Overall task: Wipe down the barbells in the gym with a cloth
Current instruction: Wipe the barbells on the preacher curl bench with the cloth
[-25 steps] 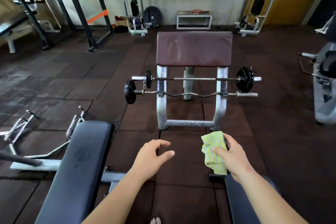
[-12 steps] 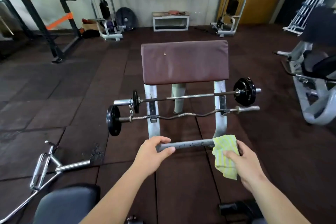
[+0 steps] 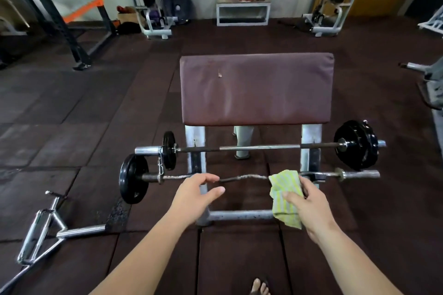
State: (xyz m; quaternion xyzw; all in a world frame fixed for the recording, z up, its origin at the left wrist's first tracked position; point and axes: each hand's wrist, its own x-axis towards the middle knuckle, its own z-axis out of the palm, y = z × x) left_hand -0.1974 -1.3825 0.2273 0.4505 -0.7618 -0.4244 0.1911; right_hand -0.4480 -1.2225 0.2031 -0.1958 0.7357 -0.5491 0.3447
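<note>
GYM FLOOR, AT THE PREACHER BENCH (image 3: 256, 90): Two barbells lie crosswise on the rack in front of the bench pad. The straight barbell (image 3: 260, 147) sits nearer the pad, and the curl bar (image 3: 242, 177) sits lower and nearer me. My right hand (image 3: 308, 203) pinches the yellow-striped cloth (image 3: 285, 195) between thumb and fingers, with its top edge at the curl bar's right half; I cannot tell whether cloth meets steel. My left hand (image 3: 195, 193) hovers open, fingers relaxed, at the bar's left half. The bar's long axis runs left to right, square to my reach. I judge the right hand is placed to wipe sideways along it.
</note>
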